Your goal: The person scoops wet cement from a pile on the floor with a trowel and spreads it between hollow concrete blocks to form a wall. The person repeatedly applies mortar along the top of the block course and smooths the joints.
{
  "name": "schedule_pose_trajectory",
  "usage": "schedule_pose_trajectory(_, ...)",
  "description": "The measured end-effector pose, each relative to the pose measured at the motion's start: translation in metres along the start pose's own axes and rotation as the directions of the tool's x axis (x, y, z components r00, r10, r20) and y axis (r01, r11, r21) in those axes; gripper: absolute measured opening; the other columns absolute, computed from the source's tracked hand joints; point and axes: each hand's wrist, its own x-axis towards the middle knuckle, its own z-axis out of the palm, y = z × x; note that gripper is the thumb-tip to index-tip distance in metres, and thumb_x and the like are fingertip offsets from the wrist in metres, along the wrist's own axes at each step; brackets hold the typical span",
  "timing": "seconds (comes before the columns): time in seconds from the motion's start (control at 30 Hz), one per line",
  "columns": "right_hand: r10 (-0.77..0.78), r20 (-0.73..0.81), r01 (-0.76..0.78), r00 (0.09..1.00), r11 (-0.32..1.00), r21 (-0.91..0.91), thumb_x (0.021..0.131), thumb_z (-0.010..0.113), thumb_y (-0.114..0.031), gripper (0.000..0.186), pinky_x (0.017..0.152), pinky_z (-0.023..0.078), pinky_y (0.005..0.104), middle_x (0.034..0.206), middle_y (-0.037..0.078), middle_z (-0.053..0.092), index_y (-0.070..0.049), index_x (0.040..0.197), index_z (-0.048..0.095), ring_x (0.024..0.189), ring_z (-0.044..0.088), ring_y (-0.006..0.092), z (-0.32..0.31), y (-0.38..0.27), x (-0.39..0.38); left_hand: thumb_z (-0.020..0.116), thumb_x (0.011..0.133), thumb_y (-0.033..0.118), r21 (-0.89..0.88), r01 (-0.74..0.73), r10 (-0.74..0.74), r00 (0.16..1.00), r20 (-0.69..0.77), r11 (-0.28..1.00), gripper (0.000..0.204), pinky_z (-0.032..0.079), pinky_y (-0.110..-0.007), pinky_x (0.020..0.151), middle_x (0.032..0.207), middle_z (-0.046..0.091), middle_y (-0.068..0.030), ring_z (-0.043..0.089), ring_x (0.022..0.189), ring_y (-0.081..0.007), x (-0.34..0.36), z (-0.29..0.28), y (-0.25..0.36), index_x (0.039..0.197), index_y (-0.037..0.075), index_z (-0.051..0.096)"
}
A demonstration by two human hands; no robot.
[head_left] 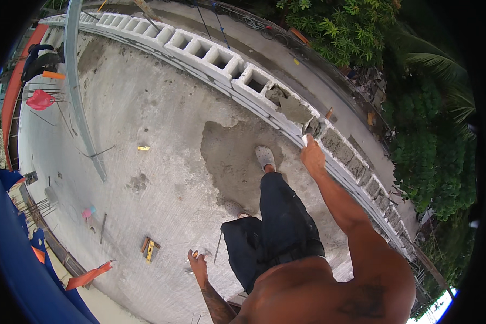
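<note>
A rough concrete floor [167, 116] is spreading across the scene, with a damp grey patch [227, 156] lying near the person's feet, and green trees [345, 35] are standing beyond the wall. The hollow-block wall [205, 66] is curving from upper left to lower right.

The right hand [313, 157] is resting at the wall's top edge, its fingers closing around a small white object [305, 140], perhaps a tool handle; whether a blade is lying in the grey material ahead cannot be told. The left hand [198, 263] is hanging low over the floor, its fingers partly curled; whether they are gripping anything is unclear.

As for progress, the work appears partly done: mortar [337, 144] is filling block cores beside the right hand and along the stretch beyond it to the lower right, while the open cores [220, 58] toward the upper left are mostly showing dark hollows and seemingly awaiting the same.
</note>
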Motion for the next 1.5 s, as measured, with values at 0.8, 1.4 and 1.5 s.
schedule_pose_trajectory(0.8,-0.276,0.945,0.933,0.177,0.354,-0.072,0.089,0.065,-0.029,0.043,0.085,0.051,0.0513,0.11,0.018,0.068,-0.003,0.122,0.055,0.096,0.069,0.0359,0.554,0.169,0.007,0.058,0.085,0.006,0.057,-0.098,0.057,0.866,0.496,0.994,0.067,0.048,-0.043,0.098,0.135,0.051,-0.0306,0.058,0.119,-0.04,0.189,0.327,-0.203,0.147,-0.001,0.033)
schedule_pose_trajectory(1.4,-0.536,0.643,0.809,0.547,0.535,-0.243,0.096,0.059,-0.043,0.041,0.084,0.051,0.0493,0.103,0.016,0.071,-0.008,0.117,0.065,0.097,0.068,0.0337,0.547,0.024,0.257,0.057,0.084,0.005,0.113,-0.124,0.037,0.819,0.573,0.986,0.068,0.05,-0.044,0.098,0.136,0.052,-0.0301,0.056,0.121,-0.0428,0.215,0.421,-0.206,0.146,0.0,0.03)
schedule_pose_trajectory(1.5,-0.523,0.57,0.675,0.634,0.734,-0.077,0.097,0.059,-0.039,0.043,0.083,0.052,0.05,0.1,0.023,0.07,0.0,0.116,0.062,0.096,0.068,0.0396,0.545,0.07,0.205,0.058,0.083,0.009,0.227,-0.195,0.047,0.846,0.53,0.954,0.069,0.051,-0.048,0.094,0.129,0.055,-0.0323,0.059,0.113,-0.0467,0.226,0.417,-0.202,0.146,-0.002,0.031)
